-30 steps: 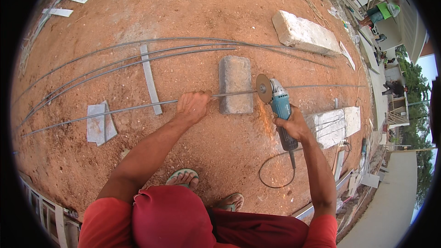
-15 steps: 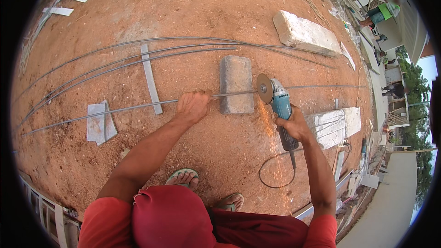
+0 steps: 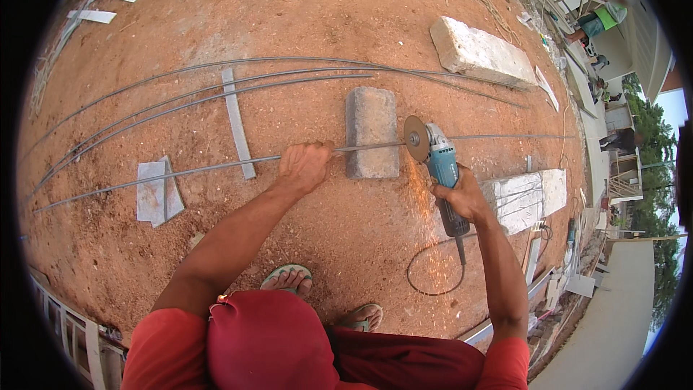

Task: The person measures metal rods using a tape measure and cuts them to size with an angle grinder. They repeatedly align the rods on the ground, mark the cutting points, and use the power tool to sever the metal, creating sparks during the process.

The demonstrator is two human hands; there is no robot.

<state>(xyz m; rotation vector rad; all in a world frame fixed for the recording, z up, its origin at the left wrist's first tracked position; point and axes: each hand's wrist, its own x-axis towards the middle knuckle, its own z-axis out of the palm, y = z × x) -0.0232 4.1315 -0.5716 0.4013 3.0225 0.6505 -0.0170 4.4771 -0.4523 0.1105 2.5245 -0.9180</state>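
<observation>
- Your left hand (image 3: 307,166) is clenched round a thin steel rod (image 3: 372,147), just left of the grey block (image 3: 372,119).
- The rod lies across that block; more rod shows beyond the tool on the right.
- Your right hand (image 3: 465,193) grasps the body of an angle grinder (image 3: 443,162), its cutting disc (image 3: 413,137) at the rod just off the block's right side.
- Orange sparks (image 3: 421,198) spray down from the disc toward your side, over the looped power cord (image 3: 409,267).
- Cord loop lies on the ground between your feet and your right forearm.
- Right sandal (image 3: 362,323) sits nearer you than left sandal (image 3: 292,290).
- Loose rods (image 3: 281,60) curve past the block's far side, crossing a flat grey strip (image 3: 236,123).
- Your rod also passes over the strip's near end and the grey plates (image 3: 149,191) at left.
- A whitish block (image 3: 520,202) lies just right of your right hand; a long pale block (image 3: 480,50) lies farther off.
- Far right, well apart: a person in a bright green top (image 3: 608,18).
</observation>
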